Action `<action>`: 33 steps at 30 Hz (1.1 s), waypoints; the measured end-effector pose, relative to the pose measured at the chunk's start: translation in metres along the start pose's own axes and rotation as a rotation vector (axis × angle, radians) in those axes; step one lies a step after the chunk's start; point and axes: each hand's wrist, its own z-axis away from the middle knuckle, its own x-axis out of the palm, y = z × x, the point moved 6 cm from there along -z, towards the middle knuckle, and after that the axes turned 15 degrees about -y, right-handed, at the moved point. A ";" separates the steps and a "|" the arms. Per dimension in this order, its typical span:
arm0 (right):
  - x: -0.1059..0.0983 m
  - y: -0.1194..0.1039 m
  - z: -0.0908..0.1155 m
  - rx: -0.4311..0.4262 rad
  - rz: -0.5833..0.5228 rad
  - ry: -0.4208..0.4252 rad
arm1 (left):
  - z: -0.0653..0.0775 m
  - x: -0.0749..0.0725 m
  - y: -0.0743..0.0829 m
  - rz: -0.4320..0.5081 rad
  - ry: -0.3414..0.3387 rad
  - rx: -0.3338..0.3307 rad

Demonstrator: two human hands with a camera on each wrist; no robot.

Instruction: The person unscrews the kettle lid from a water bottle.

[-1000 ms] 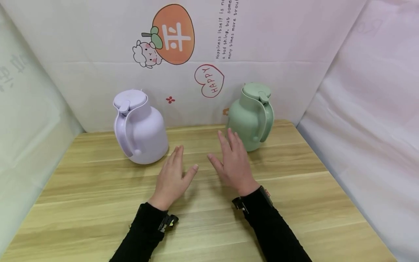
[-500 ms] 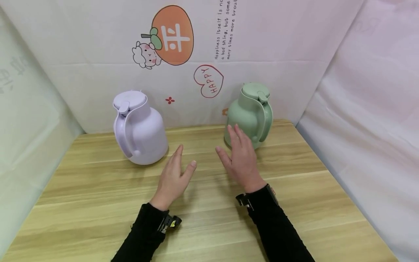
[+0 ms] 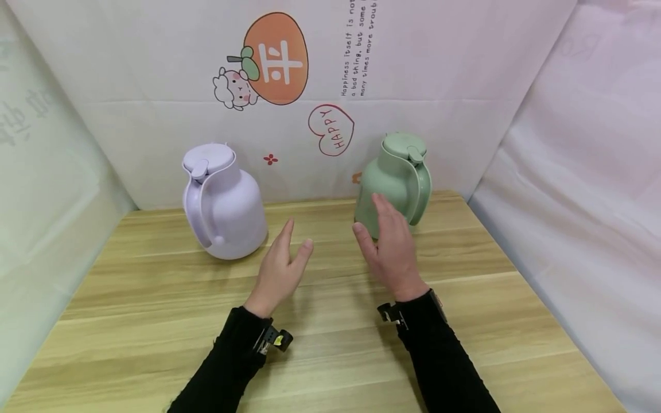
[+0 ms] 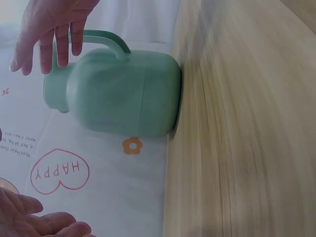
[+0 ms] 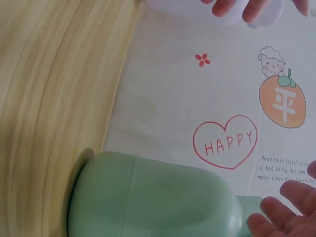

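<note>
A lilac thermos jug (image 3: 232, 209) stands upright at the back left, its handle toward me. At the back right stands a green thermos jug (image 3: 369, 209), with its lever lid and handle also facing me. My left hand (image 3: 276, 275) is held out over the table, fingers straight and thumb apart, just right of and nearer than the lilac jug. In front of the green jug, my right hand (image 3: 395, 255) is extended, its fingertips overlapping the jug's lower body in the head view. The left wrist view shows a gap between that hand and the jug's body. Both hands hold nothing.
The wood-grain table (image 3: 330, 355) ends at a white printed cloth (image 3: 289, 126) hanging right behind the jugs. A pale cloth (image 3: 46, 172) hangs at the left side and another white cloth (image 3: 583, 201) at the right.
My right hand has moved to the right, farther across the front of the green jug. My left hand has shifted slightly forward. Both jugs have stayed in place.
</note>
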 end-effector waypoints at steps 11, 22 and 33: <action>-0.032 0.007 -0.003 0.013 -0.002 0.170 | -0.019 0.007 0.009 0.124 -0.026 -0.024; -0.061 0.028 -0.005 0.079 -0.143 0.293 | -0.037 0.017 0.019 0.258 -0.046 -0.006; -0.090 0.046 -0.012 0.177 -0.213 0.429 | -0.055 0.016 0.022 0.327 -0.037 -0.030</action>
